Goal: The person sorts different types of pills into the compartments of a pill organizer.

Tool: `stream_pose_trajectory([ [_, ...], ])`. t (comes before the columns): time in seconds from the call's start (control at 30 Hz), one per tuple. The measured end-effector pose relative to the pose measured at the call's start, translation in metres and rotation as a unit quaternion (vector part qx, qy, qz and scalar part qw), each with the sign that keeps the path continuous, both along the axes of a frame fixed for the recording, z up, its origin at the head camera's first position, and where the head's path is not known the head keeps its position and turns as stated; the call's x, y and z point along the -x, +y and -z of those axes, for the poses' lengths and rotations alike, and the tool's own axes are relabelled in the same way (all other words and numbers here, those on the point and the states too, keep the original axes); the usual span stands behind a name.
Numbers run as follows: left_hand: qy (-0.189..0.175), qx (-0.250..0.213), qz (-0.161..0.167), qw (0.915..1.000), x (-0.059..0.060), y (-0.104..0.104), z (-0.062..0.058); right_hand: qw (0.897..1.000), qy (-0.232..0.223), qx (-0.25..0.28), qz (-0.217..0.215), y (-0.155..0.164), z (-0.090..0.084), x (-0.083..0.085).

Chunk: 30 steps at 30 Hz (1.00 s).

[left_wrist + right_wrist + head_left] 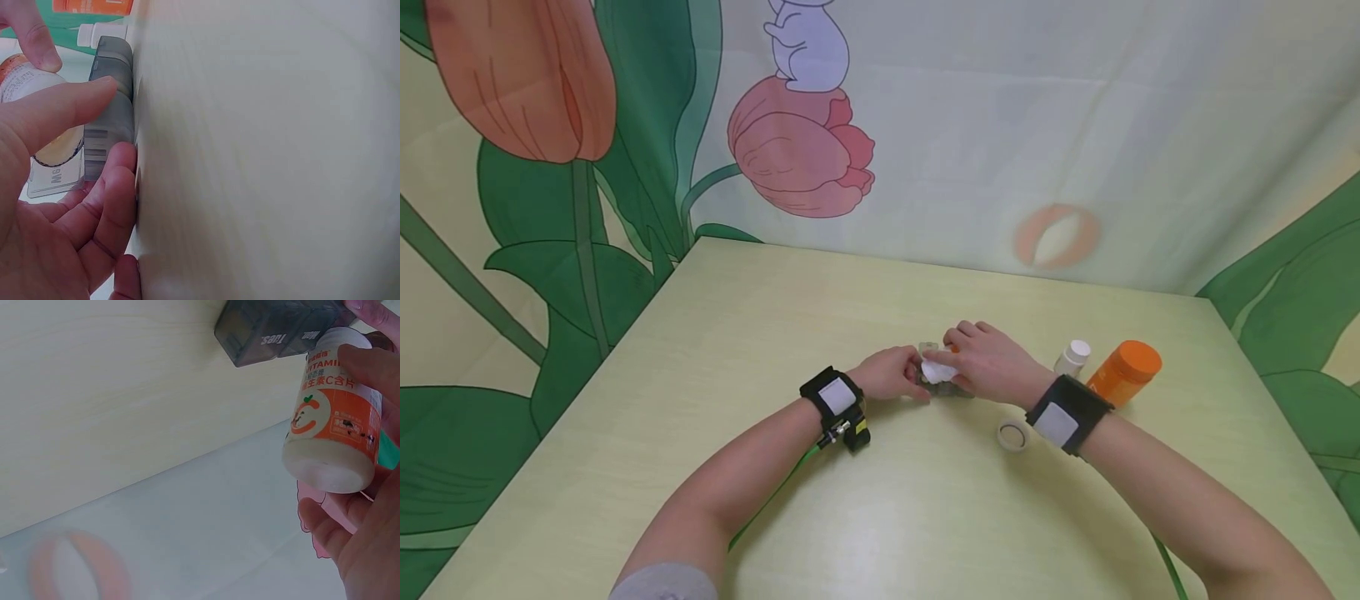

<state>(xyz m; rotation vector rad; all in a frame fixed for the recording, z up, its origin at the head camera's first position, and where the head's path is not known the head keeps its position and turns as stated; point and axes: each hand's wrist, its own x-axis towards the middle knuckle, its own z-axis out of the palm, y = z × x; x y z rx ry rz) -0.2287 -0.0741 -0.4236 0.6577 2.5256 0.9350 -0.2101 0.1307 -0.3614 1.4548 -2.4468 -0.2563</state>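
Observation:
My left hand (887, 372) holds a grey translucent pill organizer (112, 119) on the table, thumb on its top and fingers against its side. One clear lid (57, 178) stands open beside the left fingers. In my right hand (996, 362) is a white and orange vitamin C bottle (334, 415), gripped between thumb and fingers. The bottle is tilted, with its mouth end at the organizer and its base raised. Its mouth shows uncapped in the left wrist view, with a pale yellow inside. Whether any tablet has come out is hidden.
To the right stand a small white bottle (1072, 358) and a larger orange bottle (1125, 372), close to the right wrist. A round white cap-like ring (1013, 435) lies on the table (880, 517) below the right hand. A printed curtain (955, 150) hangs behind.

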Motion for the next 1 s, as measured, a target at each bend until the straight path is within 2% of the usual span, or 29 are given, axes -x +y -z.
stream_pose_trajectory([
  [0.27,-0.001,-0.006,0.001,1.0000,0.000,0.000,0.000,1.000,-0.010,0.006,0.009,0.002,0.002,0.000],
  [0.5,-0.006,-0.011,-0.003,0.9999,-0.001,0.000,0.000,0.996,-0.073,0.040,0.042,0.013,0.011,0.000],
  [0.7,-0.004,-0.013,-0.003,0.9999,-0.001,0.001,-0.001,0.990,-0.107,0.074,0.056,0.022,0.016,-0.001],
  [0.87,-0.004,-0.018,0.001,0.9998,0.000,0.001,0.001,0.980,-0.146,0.103,0.083,0.027,0.015,-0.004],
  [1.0,-0.004,-0.017,0.001,0.9998,0.001,0.001,0.003,0.967,-0.178,0.143,0.111,0.032,0.012,-0.009],
])
